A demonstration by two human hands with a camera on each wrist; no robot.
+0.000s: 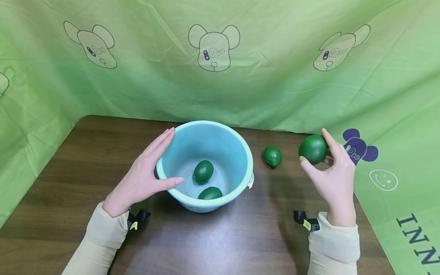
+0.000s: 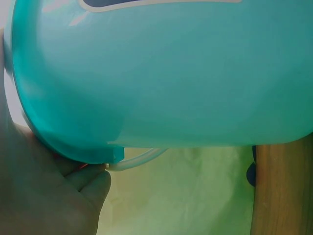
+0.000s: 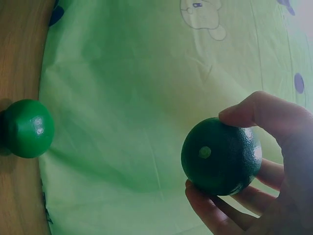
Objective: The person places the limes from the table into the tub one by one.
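Note:
My right hand (image 1: 335,173) holds a glossy dark green lime (image 1: 313,149) above the right side of the table, thumb on one side and fingers on the other. In the right wrist view, a pale round stem spot shows on that lime (image 3: 220,159). My left hand (image 1: 141,177) grips the rim of a light blue bucket (image 1: 245,152), its thumb over the front-left edge and its fingers along the left side. Two limes, one farther back (image 1: 203,171) and one nearer (image 1: 210,193), lie in the bucket; its front rim partly hides the nearer one. Another lime (image 1: 272,156) rests on the table between bucket and right hand.
A brown wooden table (image 1: 254,236) bears the bucket. Green printed cloth (image 1: 268,91) hangs behind it and along both sides. A white handle joint (image 1: 251,180) sticks out at the bucket's right; part of the handle (image 2: 142,159) shows in the left wrist view.

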